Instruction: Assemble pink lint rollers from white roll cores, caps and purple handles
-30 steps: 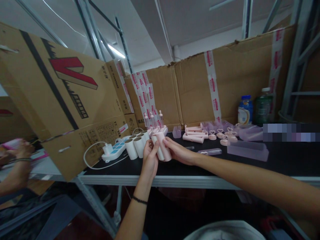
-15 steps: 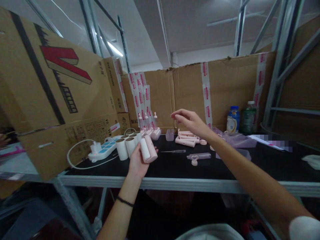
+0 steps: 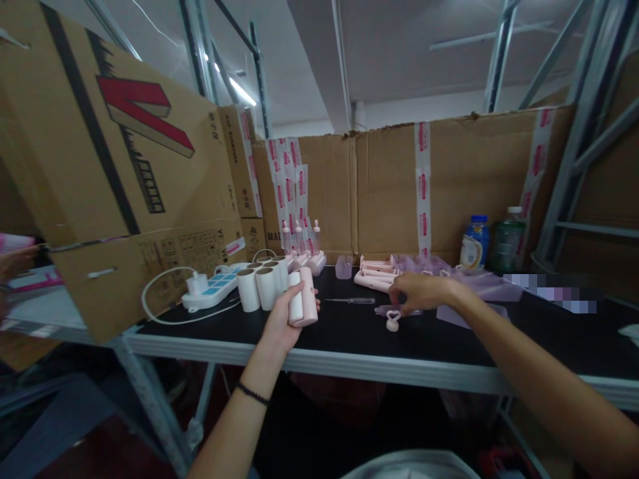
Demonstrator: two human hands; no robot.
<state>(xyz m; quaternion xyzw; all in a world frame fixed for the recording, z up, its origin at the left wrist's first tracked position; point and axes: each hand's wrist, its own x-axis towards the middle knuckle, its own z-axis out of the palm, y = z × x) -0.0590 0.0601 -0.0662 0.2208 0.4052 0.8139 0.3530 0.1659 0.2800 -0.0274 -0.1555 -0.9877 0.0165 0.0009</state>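
My left hand [image 3: 280,324] is wrapped round a pink and white device [image 3: 308,298], held upright above the black table near its front edge. Over the right part of the table, my right hand [image 3: 417,293] points down with bent fingers at a clear purple part [image 3: 383,310]; its fingertips hide whether anything is gripped. Just in front of those fingers lies a small pink heart-shaped piece [image 3: 393,321]. Behind them are several pink casings [image 3: 373,281]. A screwdriver [image 3: 355,301] lies between my two hands.
White tubes [image 3: 248,291] stand left of the held device, beside a power strip [image 3: 210,287] with a cable. Pink parts with upright tips [image 3: 314,261] are behind. Purple trays [image 3: 479,283] and two bottles [image 3: 474,243] stand right. At far left, another person's hand [image 3: 14,261] shows.
My right hand has come down from above the table to the purple part. The device in my left hand has turned more upright. The camera view has shifted slightly.
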